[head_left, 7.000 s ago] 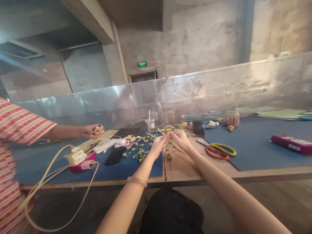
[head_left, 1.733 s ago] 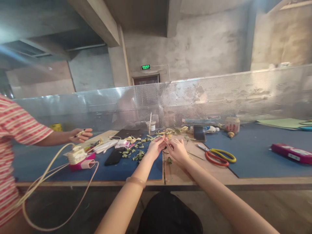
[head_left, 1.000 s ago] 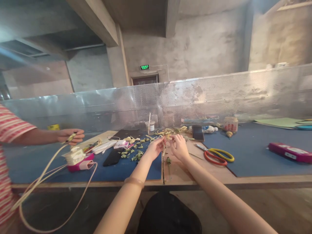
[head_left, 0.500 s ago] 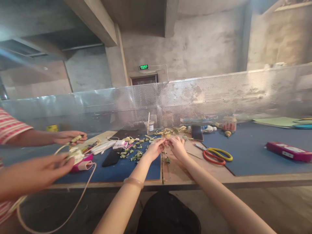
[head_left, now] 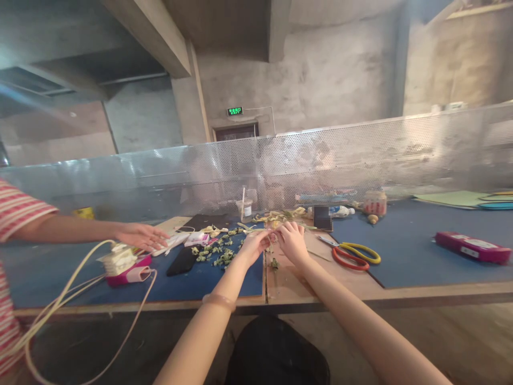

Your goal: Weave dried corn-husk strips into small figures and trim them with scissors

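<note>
My left hand (head_left: 255,247) and my right hand (head_left: 291,241) meet over the brown board (head_left: 294,278), fingers pinched close together. Between them is a thin pale plant-like strip (head_left: 271,247), mostly hidden by the fingers. A small green knotted piece (head_left: 274,263) lies on the board just below. To the left of my hands, several similar green crumpled pieces (head_left: 224,258) are scattered over a blue mat (head_left: 236,283). Behind my fingers is a heap of pale dry strips (head_left: 286,215). Scissors (head_left: 352,256) with one red and one yellow handle rest right of my right hand.
At the left, a co-worker's hand (head_left: 142,236) reaches over the table near a plug block (head_left: 120,259) with trailing cables (head_left: 66,289). A black phone (head_left: 182,260), a cup with straw (head_left: 244,208), a jar (head_left: 375,203) and a magenta case (head_left: 473,247) also stand or lie here.
The co-worker's near hand has left the plug block and is out of view. Their other hand, now empty and spread, has moved right and down. My hands have barely moved.
</note>
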Motion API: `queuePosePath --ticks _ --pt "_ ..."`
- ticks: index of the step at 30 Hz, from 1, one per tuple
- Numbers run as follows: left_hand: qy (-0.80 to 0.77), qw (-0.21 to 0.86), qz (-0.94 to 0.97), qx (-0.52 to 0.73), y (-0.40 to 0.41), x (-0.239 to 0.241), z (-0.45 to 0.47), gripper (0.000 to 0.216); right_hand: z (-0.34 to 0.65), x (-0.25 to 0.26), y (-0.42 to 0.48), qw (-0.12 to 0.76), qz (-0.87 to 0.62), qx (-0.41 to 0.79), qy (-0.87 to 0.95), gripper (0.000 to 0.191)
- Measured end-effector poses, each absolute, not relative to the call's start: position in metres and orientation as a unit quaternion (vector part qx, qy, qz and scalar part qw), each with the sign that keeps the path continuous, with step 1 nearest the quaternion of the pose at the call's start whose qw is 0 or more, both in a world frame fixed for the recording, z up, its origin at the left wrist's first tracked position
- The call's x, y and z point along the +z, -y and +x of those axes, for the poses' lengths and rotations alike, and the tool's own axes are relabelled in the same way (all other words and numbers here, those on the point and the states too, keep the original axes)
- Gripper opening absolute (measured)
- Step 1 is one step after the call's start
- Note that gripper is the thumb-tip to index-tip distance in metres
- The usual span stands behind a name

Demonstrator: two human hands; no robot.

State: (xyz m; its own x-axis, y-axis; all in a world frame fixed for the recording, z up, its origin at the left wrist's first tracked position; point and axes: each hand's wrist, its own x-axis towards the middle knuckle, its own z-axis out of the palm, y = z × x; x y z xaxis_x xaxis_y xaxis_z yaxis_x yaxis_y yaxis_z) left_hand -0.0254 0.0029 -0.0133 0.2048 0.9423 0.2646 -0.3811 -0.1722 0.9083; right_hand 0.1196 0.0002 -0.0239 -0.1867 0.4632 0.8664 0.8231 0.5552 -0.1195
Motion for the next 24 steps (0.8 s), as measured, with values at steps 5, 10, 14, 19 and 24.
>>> queuePosePath --ticks 5,10,14,19,24 --pt "-0.287 0.585 0.505 0.566 -0.002 -0.012 -0.025 0.015 0.120 -0.022 0.003 0.471 -0.433 -0.201 0.741 0.019" --pt "-0.292 0.587 0.501 0.564 -0.002 -0.012 -0.026 0.012 0.121 -0.019 0.006 0.481 -0.436 -0.211 0.731 0.020" --pt "-0.291 0.593 0.504 0.556 -0.002 -0.013 -0.026 0.011 0.122 -0.019 0.006 0.492 -0.439 -0.217 0.720 0.021" --pt "-0.303 0.590 0.498 0.559 0.000 -0.011 -0.025 0.011 0.123 -0.018 0.007 0.502 -0.440 -0.219 0.711 0.023" --pt "-0.321 0.569 0.482 0.584 -0.004 -0.012 -0.027 0.013 0.122 -0.015 0.012 0.534 -0.471 -0.193 0.675 0.025"
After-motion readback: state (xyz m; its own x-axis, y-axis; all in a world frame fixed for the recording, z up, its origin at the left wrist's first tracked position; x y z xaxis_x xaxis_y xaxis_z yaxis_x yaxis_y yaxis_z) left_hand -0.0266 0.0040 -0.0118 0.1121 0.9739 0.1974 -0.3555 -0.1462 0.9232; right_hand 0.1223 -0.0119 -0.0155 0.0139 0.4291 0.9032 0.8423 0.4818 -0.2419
